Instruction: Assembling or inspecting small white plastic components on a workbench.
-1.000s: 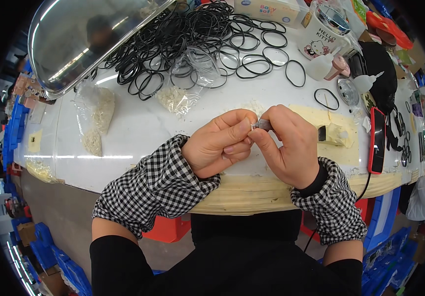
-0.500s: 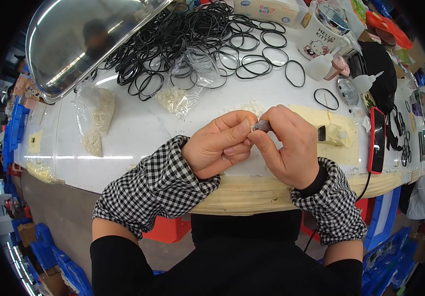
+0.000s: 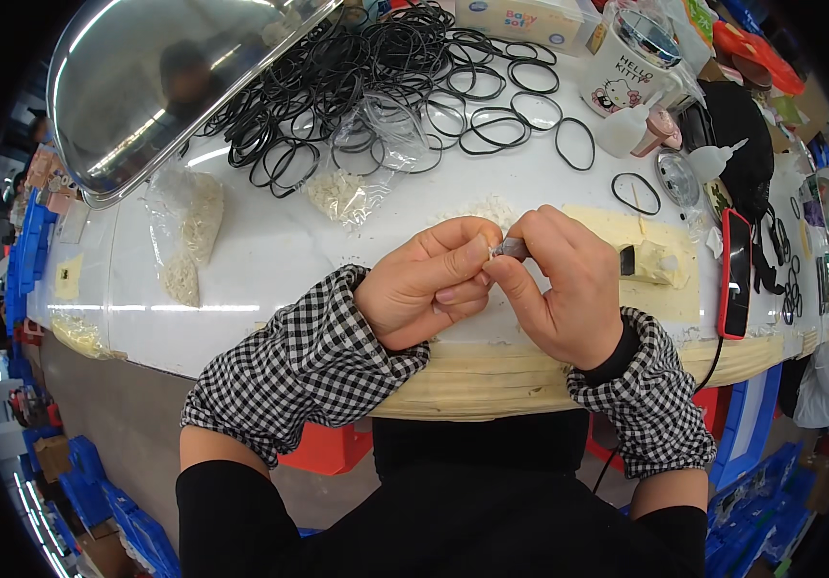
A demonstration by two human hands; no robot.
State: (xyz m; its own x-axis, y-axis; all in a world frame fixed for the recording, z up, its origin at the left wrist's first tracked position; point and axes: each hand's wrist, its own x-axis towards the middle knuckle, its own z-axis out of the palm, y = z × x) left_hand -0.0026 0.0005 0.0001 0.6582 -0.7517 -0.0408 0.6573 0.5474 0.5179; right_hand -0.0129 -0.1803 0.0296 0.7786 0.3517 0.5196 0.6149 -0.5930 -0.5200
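Note:
Over the near edge of the white table, both my hands meet, closed in fingertip pinches. My left hand pinches a tiny whitish piece, mostly hidden by the fingers. Between the thumb and forefinger of my right hand is a small grey tool, its tip against that piece. The tool's exact kind is too small to make out. Just beyond my fingers lies a scatter of small off-white pieces. To the left, a clear plastic bag holds similar pieces.
Black rubber rings heap across the back. Another filled bag lies left, below a shiny metal dome. At right are a taped yellowish block, a red-cased phone with a cable, and a white cup.
The grey tool has tilted slightly in my right fingertips. Both hands otherwise stay in place. The metal dome at upper left has shifted a little.

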